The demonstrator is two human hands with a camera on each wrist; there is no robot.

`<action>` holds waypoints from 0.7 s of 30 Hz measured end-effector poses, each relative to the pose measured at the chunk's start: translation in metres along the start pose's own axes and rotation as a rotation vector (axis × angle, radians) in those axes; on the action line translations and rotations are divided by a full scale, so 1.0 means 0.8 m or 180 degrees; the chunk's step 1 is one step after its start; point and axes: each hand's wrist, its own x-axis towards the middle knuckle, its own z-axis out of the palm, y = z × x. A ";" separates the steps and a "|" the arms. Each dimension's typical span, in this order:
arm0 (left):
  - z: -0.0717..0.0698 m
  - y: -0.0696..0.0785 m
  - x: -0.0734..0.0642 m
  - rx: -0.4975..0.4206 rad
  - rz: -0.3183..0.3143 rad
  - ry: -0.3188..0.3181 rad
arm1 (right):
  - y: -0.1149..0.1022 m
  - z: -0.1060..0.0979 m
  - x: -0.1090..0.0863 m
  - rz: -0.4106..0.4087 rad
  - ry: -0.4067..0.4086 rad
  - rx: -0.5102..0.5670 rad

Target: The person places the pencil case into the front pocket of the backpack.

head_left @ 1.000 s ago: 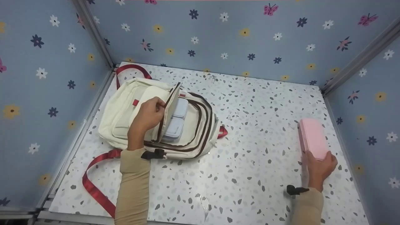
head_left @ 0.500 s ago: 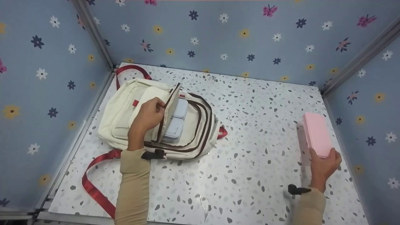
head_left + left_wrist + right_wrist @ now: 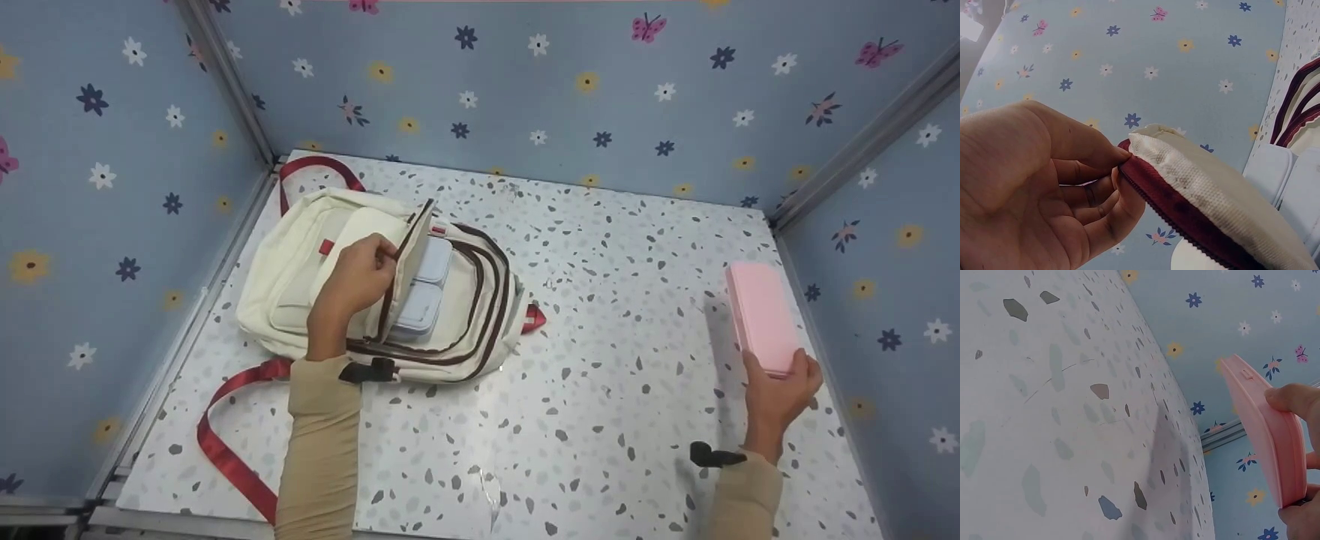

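A cream backpack with dark red zipper trim lies on the left of the table. My left hand pinches the zippered edge of its front pocket between thumb and fingers, pulling it away from the bag. Inside the pocket sit two pale blue cases, side by side. On the right, my right hand grips the near end of a pink pencil case, thumb on one side and fingers on the other. In the right wrist view the pencil case is tilted and raised off the table.
The speckled white table fills the space between backpack and pencil case. Red straps trail from the bag toward the front left edge. Blue flowered walls enclose the back and both sides.
My right hand has lifted the pink pencil case and shifted it slightly away from me and to the right. The left hand holds the pocket edge as before.
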 end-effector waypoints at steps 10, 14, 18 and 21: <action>0.001 0.000 0.001 -0.0020 -0.0023 0.0016 | -0.008 -0.005 -0.002 0.0008 -0.0006 -0.0008; 0.001 0.000 0.002 -0.0017 -0.0034 -0.0001 | -0.012 -0.006 -0.004 -0.0063 0.0046 -0.0023; 0.002 0.000 0.002 -0.0006 -0.0055 -0.0011 | -0.016 -0.007 -0.007 -0.0110 0.0065 -0.0033; 0.002 0.001 0.002 -0.0011 -0.0071 -0.0012 | -0.019 -0.007 -0.009 -0.0115 0.0052 -0.0038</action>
